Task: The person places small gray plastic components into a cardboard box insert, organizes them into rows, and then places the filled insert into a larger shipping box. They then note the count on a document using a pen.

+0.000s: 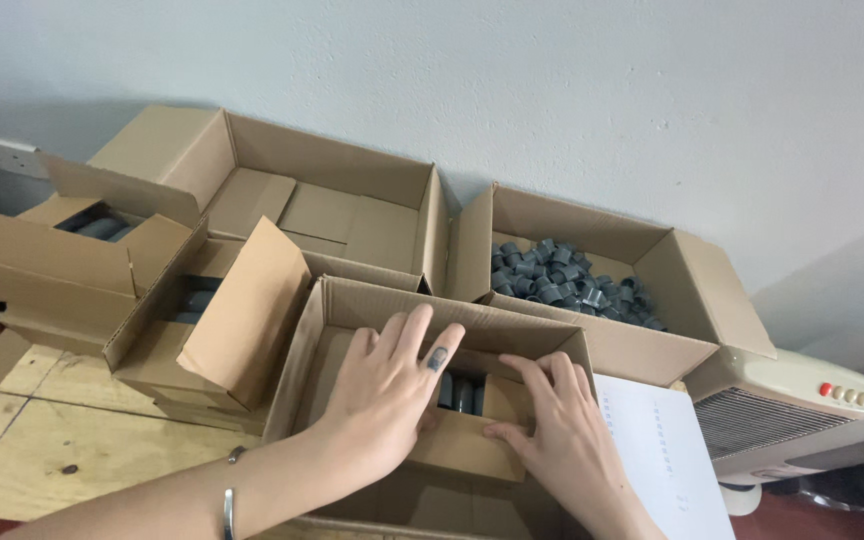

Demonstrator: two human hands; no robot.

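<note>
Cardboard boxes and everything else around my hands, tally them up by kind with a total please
Open brown cardboard boxes: 5, the hands' box, the empty box, the box of loose grey plastic fittings and two left boxes
Hands: 2, left hand, right hand
White printed paper sheet: 1
Cream appliance with red buttons: 1
Total: 9
</note>
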